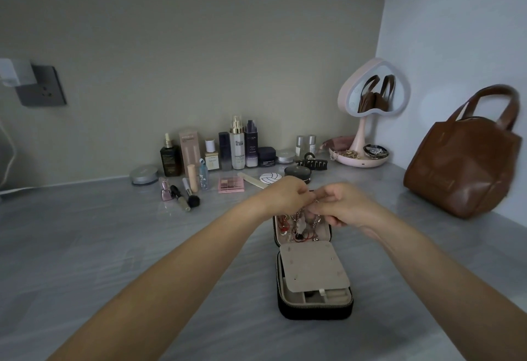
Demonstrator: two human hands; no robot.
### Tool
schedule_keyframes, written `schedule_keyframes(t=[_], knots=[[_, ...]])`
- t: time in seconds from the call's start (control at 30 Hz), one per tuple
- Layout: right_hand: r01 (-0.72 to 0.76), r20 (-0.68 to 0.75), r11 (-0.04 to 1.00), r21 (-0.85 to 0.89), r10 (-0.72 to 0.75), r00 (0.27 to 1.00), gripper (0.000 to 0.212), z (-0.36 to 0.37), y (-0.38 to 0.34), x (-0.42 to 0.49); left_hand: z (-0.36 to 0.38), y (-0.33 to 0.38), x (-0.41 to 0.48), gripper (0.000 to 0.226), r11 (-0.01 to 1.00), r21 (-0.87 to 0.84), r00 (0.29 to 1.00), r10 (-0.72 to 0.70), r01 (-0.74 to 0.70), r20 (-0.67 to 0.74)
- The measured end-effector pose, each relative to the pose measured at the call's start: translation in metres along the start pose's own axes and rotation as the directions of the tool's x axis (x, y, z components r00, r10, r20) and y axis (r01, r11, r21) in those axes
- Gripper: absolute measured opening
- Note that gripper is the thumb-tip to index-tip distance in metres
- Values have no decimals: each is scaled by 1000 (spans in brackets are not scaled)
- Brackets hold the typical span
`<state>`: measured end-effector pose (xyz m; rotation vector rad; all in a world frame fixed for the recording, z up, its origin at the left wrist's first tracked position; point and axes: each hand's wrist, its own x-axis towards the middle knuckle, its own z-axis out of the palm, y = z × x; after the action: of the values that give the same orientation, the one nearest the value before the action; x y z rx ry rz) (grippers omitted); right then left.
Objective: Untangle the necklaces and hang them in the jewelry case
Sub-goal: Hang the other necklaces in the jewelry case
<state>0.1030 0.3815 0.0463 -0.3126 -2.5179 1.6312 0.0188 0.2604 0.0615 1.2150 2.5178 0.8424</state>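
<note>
Necklaces (299, 219) dangled in a tangle over the far half of the open case (313, 313) on the desk (114, 246). Left hand (285, 192) and right hand (343, 203) met above, each pinching the chains.
</note>
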Motion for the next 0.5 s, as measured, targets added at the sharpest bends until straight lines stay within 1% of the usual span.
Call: schedule_keyframes(t=[0.1,0.23,0.27,0.33,0.37,0.4,0.43,0.5], knots=[[10,-29,998,-56,-12,1000,14,-2,2,1,0,-4,1,34,1000,4,1000,-11,11,9],[33,-75,969,-243,-52,996,7,-5,9,8,5,-8,0,33,997,72,999,-26,24,23],[45,-85,956,-291,-73,994,11,-6,11,10,5,-9,0,31,995,97,1000,-15,14,1],[62,-106,922,-381,-110,988,21,-8,14,13,3,-11,0,27,992,125,994,15,-1,-105],[67,-113,907,-417,-125,986,23,-9,15,14,2,-12,0,30,991,130,986,20,2,-165],[71,-118,892,-446,-137,984,25,-9,15,14,0,-14,1,39,988,152,978,23,9,-208],[79,-120,880,-469,-152,981,26,-9,14,15,-1,-16,2,51,981,193,974,26,19,-223],[96,-123,846,-525,-187,975,22,-6,11,15,1,-19,4,76,968,245,985,-8,50,-171]])
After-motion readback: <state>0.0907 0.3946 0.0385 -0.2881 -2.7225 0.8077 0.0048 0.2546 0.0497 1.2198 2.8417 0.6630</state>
